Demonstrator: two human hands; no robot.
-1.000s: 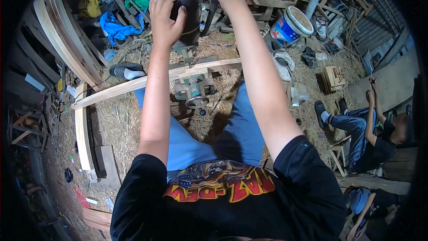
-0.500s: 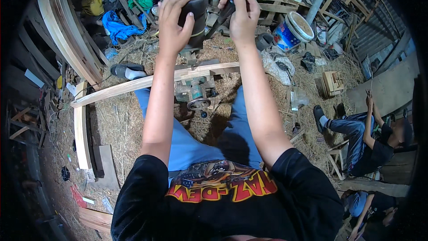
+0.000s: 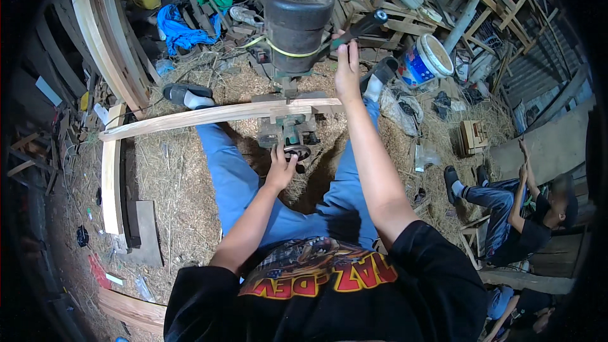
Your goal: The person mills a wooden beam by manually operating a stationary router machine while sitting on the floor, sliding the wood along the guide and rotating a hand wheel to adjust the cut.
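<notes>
Before me stands a green-based machine with a dark cylindrical motor, its top perforated and a yellow band around it. A long, slightly curved wooden beam lies across the machine's vise, under the head. Low on the front, my left hand has its fingers curled at the left rim of the handwheel. My right hand is raised beside the motor, fingers stretched upward and somewhat blurred, against the lower part of the lever. The lever's dark grip points up and right, beyond my fingers.
Curved timbers lean at the left. Another wooden piece sits under the beam's left end. A bucket and a small stack of wood blocks stand right. Two people sit at the right edge, one in dark clothing. Shavings cover the floor.
My left hand has come down from the motor to the handwheel. My right hand has left the lever's grip and is lower, with fingers straighter. The view has shifted slightly.
</notes>
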